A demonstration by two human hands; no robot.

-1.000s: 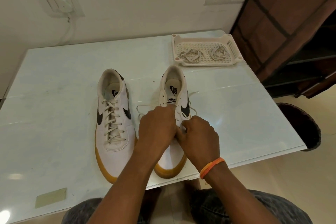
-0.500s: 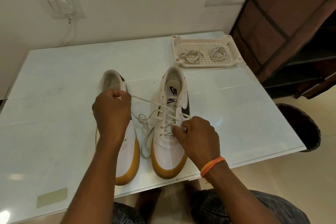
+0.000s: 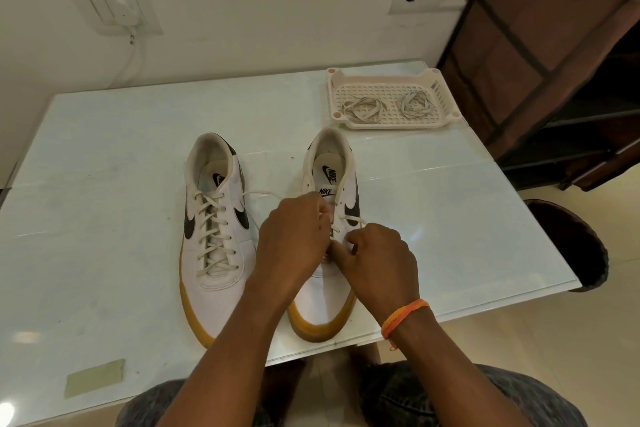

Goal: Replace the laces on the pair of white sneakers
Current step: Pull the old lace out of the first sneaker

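Two white sneakers with black swooshes and tan soles stand side by side on the pale table, toes toward me. The left sneaker (image 3: 213,236) is fully laced. Both hands work over the tongue of the right sneaker (image 3: 329,180). My left hand (image 3: 294,239) has its fingers curled at the upper eyelets and pinches the white lace (image 3: 263,194), whose loose end trails left toward the other shoe. My right hand (image 3: 379,253) is curled at the shoe's right side and pinches the lace (image 3: 353,219) there. The hands hide most of the lacing.
A white perforated tray (image 3: 440,80) at the table's far right holds two loose bundles of laces (image 3: 362,107). A dark wardrobe (image 3: 554,62) stands to the right, a dark round bin (image 3: 571,246) beside the table edge (image 3: 450,308). A green tape strip (image 3: 95,378) lies front left.
My left hand came back from the left, where it had pulled the lace out, to the right sneaker's upper eyelets. The right hand stayed at the shoe's right side.
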